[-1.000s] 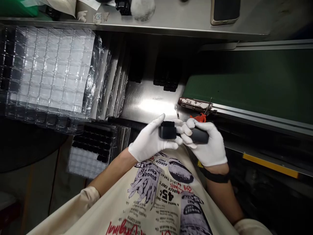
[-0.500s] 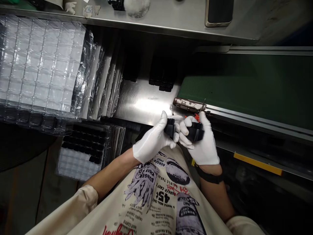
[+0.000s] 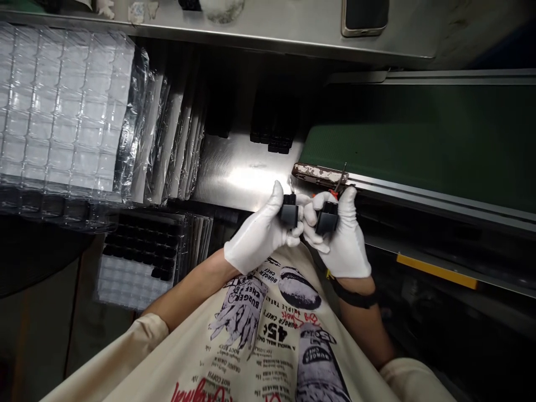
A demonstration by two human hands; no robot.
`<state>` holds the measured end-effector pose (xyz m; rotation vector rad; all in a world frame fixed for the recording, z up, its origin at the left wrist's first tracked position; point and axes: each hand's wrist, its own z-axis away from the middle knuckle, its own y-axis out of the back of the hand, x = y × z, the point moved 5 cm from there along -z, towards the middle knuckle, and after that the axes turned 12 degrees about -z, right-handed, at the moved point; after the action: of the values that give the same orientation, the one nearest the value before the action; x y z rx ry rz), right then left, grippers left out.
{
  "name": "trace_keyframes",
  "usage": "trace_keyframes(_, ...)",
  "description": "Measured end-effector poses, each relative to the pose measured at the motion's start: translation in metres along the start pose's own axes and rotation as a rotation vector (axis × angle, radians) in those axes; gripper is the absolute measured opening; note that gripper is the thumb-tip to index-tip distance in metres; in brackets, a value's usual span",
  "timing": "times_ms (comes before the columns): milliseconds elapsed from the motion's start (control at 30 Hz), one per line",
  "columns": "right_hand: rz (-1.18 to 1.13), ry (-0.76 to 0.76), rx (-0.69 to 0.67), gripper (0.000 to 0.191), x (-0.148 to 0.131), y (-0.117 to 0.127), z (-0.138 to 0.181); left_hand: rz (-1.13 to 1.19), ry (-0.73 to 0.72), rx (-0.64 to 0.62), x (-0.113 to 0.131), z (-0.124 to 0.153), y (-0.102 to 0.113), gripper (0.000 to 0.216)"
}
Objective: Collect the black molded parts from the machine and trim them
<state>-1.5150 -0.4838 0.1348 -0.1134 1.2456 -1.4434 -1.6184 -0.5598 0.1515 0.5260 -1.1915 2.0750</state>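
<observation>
Both my hands wear white gloves and are held close together in front of my chest, over the near edge of a steel bench (image 3: 243,173). My left hand (image 3: 259,234) is closed around a small black block-shaped part (image 3: 288,214), seen end-on. My right hand (image 3: 341,240) grips a second black part (image 3: 327,218), also turned end-on, and its fingers touch those of the left hand. A red-handled tool (image 3: 338,184) with a thin metal tip sticks up just behind the right hand. A black band (image 3: 354,298) circles my right wrist.
Stacks of clear plastic blister trays (image 3: 62,111) stand at the left, with more leaning beside them. A tray holding black parts (image 3: 142,251) lies lower left. Black parts (image 3: 272,131) sit at the bench's back. A green conveyor belt (image 3: 419,145) runs right. A phone (image 3: 364,17) lies on the shelf.
The two black parts, first joined in a line between my hands, have been drawn apart and turned end-on, one in each hand. Both hands rose slightly towards the bench.
</observation>
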Motion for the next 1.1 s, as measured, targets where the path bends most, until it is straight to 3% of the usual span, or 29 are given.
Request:
trace_keyframes(233,0.119,0.158,-0.031,0.064,-0.014,-0.006,0.025,-0.142,-0.079,0.057,0.002,-0.003,0.004,0.067)
trace_keyframes(333,0.216,0.235,0.053,0.058,-0.02,-0.006,0.03,-0.126,-0.058,0.063,0.002,-0.005,0.006,0.065)
trace_keyframes(500,0.175,0.323,0.175,0.058,-0.026,-0.003,0.022,-0.043,0.023,0.001,0.002,-0.002,0.007,0.065)
trace_keyframes(700,0.066,0.167,0.139,0.064,-0.013,-0.002,0.011,0.03,0.006,-0.037,0.003,-0.001,0.011,0.062)
trace_keyframes(833,-0.009,0.031,0.04,0.065,-0.004,-0.005,0.005,0.02,0.019,-0.03,0.004,0.001,0.014,0.062)
trace_keyframes(1100,-0.047,-0.001,-0.033,0.066,0.001,-0.007,0.001,-0.028,0.025,-0.036,0.004,0.004,0.012,0.064)
